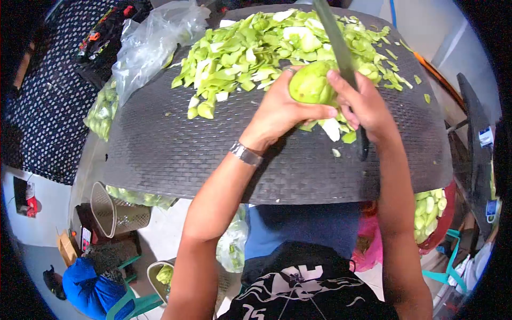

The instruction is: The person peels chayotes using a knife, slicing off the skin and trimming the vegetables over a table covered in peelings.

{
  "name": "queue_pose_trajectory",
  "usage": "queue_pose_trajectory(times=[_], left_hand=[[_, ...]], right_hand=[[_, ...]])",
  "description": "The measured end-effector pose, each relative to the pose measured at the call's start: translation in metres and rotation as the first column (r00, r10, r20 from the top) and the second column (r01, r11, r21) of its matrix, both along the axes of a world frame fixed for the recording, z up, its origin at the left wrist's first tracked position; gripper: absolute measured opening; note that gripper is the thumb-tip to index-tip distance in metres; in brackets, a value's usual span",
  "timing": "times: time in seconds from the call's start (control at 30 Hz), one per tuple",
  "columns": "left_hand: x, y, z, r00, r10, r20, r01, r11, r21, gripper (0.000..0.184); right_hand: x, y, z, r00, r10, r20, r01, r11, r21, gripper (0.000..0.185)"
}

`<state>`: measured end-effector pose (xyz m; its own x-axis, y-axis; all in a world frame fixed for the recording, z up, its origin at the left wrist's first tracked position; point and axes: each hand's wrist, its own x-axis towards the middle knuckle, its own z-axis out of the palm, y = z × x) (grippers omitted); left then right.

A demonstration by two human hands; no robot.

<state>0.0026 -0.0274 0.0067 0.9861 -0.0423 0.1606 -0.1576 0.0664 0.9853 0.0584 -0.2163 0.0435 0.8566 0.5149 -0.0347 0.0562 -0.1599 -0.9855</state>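
Note:
My left hand [282,109] is wrapped round a pale green chayote [312,84], holding it above the dark woven table [176,149]. In my right hand [368,104] is a large knife [337,40], its handle low in the palm and its long blade pointing up and away. The right thumb rests near the chayote's right side. Just beyond both hands spreads a heap of green peelings and cut pieces [234,58]. A few scraps lie under the hands. The knife's edge is apart from or beside the chayote; I cannot tell which.
A clear plastic bag [154,42] lies on the table's far left edge, with a bag of chayotes [104,109] hanging below it. Under the table's right edge stands a red basin [445,213] with pale green pieces [426,210]. A beige basket [109,213] is at lower left.

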Motion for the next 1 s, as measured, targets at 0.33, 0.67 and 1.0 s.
queue_pose_trajectory(times=[0.33, 0.67, 1.0], left_hand=[[0.000, 0.019, -0.012, 0.982, 0.161, 0.096, -0.181, 0.948, 0.261, 0.084], [0.004, 0.017, -0.016, 0.935, 0.174, 0.308, -0.270, 0.913, 0.305, 0.068], [-0.010, 0.009, 0.002, 0.960, 0.084, 0.267, -0.165, 0.941, 0.297, 0.082]], right_hand=[[-0.012, 0.003, -0.016, 0.537, 0.130, 0.834, 0.127, 0.964, -0.232, 0.100], [-0.013, 0.005, -0.022, 0.525, 0.162, 0.836, 0.144, 0.951, -0.275, 0.115], [-0.008, 0.004, -0.019, 0.496, 0.089, 0.864, 0.196, 0.958, -0.211, 0.099]])
